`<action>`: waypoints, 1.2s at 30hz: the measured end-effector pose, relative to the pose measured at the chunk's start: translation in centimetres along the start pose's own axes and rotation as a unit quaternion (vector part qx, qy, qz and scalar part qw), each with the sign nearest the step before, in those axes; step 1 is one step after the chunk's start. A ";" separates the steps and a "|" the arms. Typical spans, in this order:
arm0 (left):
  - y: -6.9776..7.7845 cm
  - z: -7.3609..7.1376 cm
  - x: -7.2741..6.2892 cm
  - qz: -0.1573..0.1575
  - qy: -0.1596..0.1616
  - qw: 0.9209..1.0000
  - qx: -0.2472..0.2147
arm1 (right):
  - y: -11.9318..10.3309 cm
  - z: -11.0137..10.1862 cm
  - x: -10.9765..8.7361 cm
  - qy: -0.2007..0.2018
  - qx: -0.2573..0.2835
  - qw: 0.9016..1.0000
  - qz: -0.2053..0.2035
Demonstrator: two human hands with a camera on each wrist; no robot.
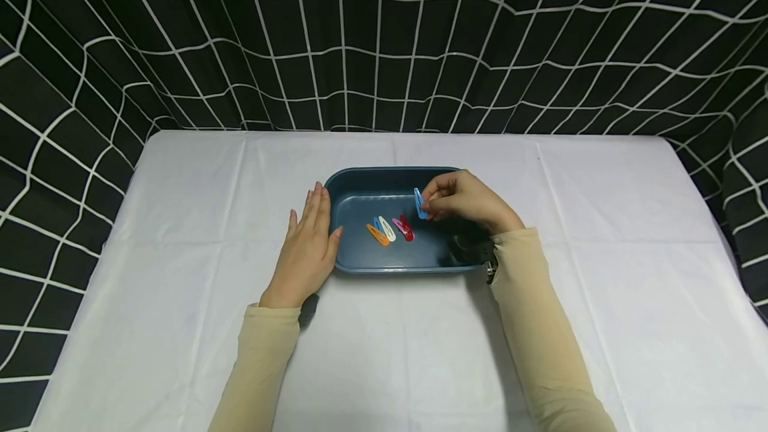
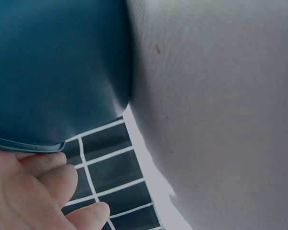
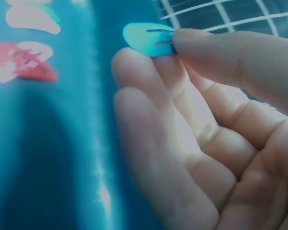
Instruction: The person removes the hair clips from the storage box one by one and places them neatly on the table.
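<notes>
A blue snap hair clip point(image 1: 419, 204) is pinched between the thumb and fingertips of my right hand point(image 1: 471, 202), over the right half of a dark blue tray point(image 1: 355, 209). The right wrist view shows the clip's rounded end sticking out past the thumb. My left hand point(image 1: 305, 252) lies along the tray's left end, fingers extended at the rim. On the tray floor, an orange clip point(image 1: 377, 234), a white clip point(image 1: 387, 229) and another blue clip point(image 1: 377, 223), partly covered, lie side by side. Just right of them, a pink clip point(image 1: 398, 224) and a red clip point(image 1: 407, 228) overlap.
The tray stands on a table with a white cloth point(image 1: 396, 352). Behind and at both sides hangs a black curtain with a white grid point(image 1: 360, 39). A dark wrist device point(image 1: 491, 265) shows at the right sleeve's cuff.
</notes>
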State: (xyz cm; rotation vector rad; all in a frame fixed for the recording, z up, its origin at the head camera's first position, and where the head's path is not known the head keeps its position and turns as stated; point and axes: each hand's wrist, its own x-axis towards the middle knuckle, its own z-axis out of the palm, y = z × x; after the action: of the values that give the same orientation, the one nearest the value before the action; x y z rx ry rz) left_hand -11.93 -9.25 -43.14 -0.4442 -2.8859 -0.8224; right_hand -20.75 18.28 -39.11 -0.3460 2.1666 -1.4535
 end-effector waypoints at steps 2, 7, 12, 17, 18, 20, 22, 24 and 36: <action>0.0 0.1 0.0 0.001 -0.001 1.000 0.000 | -0.1 -0.1 -0.6 0.014 0.003 1.000 -0.010; 0.2 0.3 0.1 0.006 -0.003 1.000 -0.002 | 0.3 -0.6 -2.1 0.052 0.024 0.998 -0.030; 0.4 0.4 0.0 0.009 -0.004 1.000 0.004 | 0.6 -0.8 -3.7 0.088 0.046 0.994 -0.051; 0.4 0.3 0.0 0.009 -0.006 1.000 0.004 | 0.7 -0.9 -4.8 0.107 0.075 0.989 -0.068; 0.3 0.2 0.1 0.008 -0.006 1.000 0.004 | 0.7 -0.9 -4.9 0.110 0.082 0.988 -0.072; 0.3 0.1 0.1 0.006 -0.005 1.000 0.004 | 0.7 -1.0 -5.0 0.114 0.094 0.986 -0.081; 0.2 -0.1 0.1 0.003 -0.005 1.000 0.004 | 0.6 -1.0 -5.1 0.117 0.100 0.984 -0.088; 0.1 -0.1 0.0 0.000 -0.007 1.000 0.004 | 0.4 -1.1 -5.1 0.117 0.108 0.983 -0.091; 0.0 -0.1 0.0 -0.003 -0.006 1.000 -0.006 | 0.8 -1.6 -5.4 0.140 0.126 0.979 -0.083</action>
State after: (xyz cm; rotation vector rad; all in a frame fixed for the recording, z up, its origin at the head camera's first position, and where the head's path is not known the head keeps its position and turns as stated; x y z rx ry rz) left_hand -11.90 -9.32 -43.05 -0.4433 -2.8954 -0.8413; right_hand -16.99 22.41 -37.91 -0.2478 2.1693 -1.9494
